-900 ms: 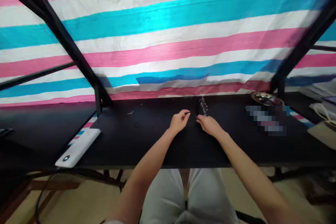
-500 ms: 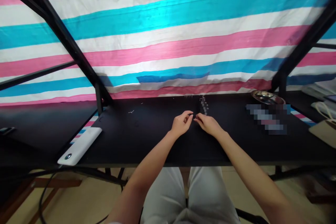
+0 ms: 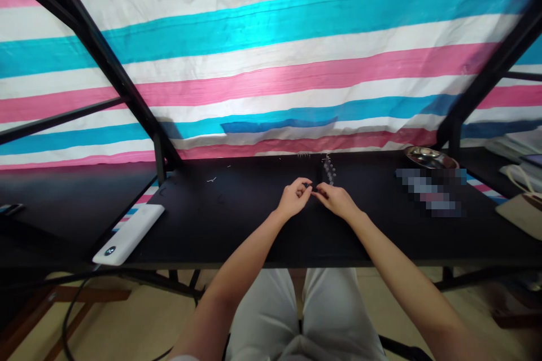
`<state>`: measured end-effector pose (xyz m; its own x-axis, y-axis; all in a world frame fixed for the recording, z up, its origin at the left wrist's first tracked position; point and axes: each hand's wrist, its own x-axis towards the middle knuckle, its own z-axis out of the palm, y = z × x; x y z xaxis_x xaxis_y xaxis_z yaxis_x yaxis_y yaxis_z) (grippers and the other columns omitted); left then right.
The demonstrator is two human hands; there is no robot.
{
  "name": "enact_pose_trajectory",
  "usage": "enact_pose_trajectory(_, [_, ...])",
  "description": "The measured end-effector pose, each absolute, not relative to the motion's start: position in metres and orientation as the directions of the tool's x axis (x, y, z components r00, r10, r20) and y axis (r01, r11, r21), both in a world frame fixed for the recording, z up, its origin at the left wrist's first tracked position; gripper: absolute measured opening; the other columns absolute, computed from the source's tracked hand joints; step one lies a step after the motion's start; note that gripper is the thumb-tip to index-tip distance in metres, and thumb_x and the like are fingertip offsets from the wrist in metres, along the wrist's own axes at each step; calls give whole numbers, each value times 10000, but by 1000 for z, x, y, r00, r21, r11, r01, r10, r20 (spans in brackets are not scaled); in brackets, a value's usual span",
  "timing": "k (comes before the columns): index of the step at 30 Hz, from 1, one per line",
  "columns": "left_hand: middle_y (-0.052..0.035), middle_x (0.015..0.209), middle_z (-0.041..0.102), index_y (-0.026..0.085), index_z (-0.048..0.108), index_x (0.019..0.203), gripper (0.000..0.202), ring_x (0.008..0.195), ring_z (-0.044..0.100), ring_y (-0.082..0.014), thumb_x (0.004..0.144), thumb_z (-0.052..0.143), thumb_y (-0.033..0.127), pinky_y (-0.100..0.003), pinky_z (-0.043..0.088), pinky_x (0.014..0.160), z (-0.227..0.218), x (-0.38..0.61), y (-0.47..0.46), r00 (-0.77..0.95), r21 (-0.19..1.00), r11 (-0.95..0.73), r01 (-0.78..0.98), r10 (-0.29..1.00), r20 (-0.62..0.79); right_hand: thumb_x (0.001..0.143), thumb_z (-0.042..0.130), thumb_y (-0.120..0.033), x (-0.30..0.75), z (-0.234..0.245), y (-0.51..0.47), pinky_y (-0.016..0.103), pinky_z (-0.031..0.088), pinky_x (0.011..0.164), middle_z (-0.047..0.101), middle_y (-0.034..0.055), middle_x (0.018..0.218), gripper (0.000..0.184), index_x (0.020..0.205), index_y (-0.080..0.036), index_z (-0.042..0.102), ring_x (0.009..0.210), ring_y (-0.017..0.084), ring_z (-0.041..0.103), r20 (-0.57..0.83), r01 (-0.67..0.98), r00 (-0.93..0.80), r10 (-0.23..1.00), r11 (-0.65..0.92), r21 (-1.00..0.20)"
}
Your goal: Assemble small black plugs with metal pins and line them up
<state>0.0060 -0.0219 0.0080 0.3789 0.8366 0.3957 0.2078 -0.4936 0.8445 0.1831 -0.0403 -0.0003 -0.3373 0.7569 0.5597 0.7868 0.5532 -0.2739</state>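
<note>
Both hands meet over the middle of the black table (image 3: pixel 237 220). The fingers of my left hand (image 3: pixel 295 196) are curled in a pinch around a small dark piece (image 3: pixel 312 188), too small to name. Close against it, my right hand (image 3: pixel 336 198) pinches with thumb and forefinger at the same spot; what its fingertips hold is mostly hidden. Just behind the right hand lies a cluster of small clear, round bead-like pieces (image 3: pixel 329 169). A short row of tiny pale bits (image 3: pixel 304 155) lies at the table's back edge.
A white power bank (image 3: pixel 129 235) with a cable lies at the left edge. A shiny metal dish (image 3: pixel 432 158) stands at the back right, near a blurred-out item (image 3: pixel 429 192). A beige bag (image 3: pixel 523 214) sits far right. White thread scraps (image 3: pixel 212 179) lie left; a striped sheet (image 3: pixel 271 67) hangs behind.
The fingertips of both hands have come slightly closer together, and the small dark piece between them shows a little more. Everything else on the table stays put.
</note>
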Motion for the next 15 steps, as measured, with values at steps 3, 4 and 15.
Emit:
enact_pose_trajectory(3, [55, 571, 510, 160, 513, 1059, 362, 431, 414, -45, 792, 532, 403, -172, 333, 445, 8, 8, -21, 354, 902, -404, 154, 875, 331, 884, 419, -386, 183, -1, -40, 207, 353, 494, 570, 1, 613, 241, 809, -190, 538, 492, 100, 510, 577, 789, -336, 744, 557, -260])
enact_pose_trajectory(4, [56, 562, 507, 155, 528, 1024, 360, 425, 409, -44, 774, 552, 413, -171, 327, 434, 7, 8, -21, 354, 913, -378, 153, 884, 307, 882, 423, -378, 183, -1, -40, 206, 349, 492, 563, -2, 603, 234, 803, -189, 538, 488, 98, 506, 583, 791, -334, 741, 557, -255])
enact_pose_trajectory(15, [39, 508, 526, 132, 571, 764, 322, 392, 433, -51, 724, 589, 451, -172, 348, 398, 8, 9, -21, 443, 930, -259, 259, 888, 124, 850, 448, -301, 178, -4, -39, 212, 325, 510, 524, -18, 542, 186, 740, -182, 539, 470, 96, 477, 596, 815, -370, 712, 557, -160])
